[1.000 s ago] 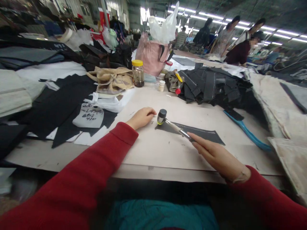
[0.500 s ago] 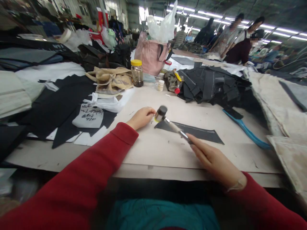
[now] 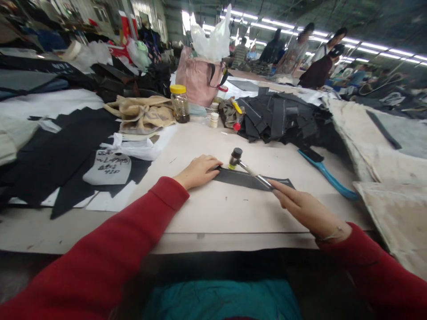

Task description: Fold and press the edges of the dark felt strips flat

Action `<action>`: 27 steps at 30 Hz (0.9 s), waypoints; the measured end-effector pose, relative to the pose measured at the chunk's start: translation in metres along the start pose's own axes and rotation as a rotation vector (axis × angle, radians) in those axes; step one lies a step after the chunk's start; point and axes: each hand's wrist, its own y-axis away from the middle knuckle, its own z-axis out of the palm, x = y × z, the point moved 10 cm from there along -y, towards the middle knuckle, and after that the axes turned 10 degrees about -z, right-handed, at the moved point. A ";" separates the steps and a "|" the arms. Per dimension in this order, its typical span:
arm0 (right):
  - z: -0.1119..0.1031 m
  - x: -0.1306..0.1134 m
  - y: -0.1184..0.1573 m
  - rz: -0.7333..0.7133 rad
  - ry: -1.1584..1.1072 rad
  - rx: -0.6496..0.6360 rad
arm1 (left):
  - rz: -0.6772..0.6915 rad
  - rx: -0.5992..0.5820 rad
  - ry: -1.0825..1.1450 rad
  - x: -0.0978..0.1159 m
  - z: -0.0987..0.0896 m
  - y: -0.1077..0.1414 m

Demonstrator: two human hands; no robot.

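Dark fabric strip [image 3: 251, 181] lies under your left hand's [image 3: 200, 172] fingertips at one end, while your right hand [image 3: 305, 210] grips the hammer [image 3: 248, 169].

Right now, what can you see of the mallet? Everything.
The mallet has a small two-faced head: black upper end, yellow lower end, darker middle, perhaps rubber or plastic faces. A slim shaft, silvery and metal-looking with a paler stretch, slopes down toward the right hand, which grips its far end and hides it. The head is roughly upright, at the upper edge of the dark fabric strip; contact with the surface can't be confirmed.
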 end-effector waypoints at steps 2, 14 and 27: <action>-0.008 0.006 0.006 0.033 -0.016 0.069 | 0.007 -0.004 -0.038 0.001 0.003 0.001; -0.026 0.040 0.045 0.103 0.005 0.163 | -0.001 -0.012 -0.035 0.000 0.002 0.001; -0.008 0.018 0.037 -0.010 0.025 0.041 | -0.008 -0.027 -0.036 -0.003 0.005 0.000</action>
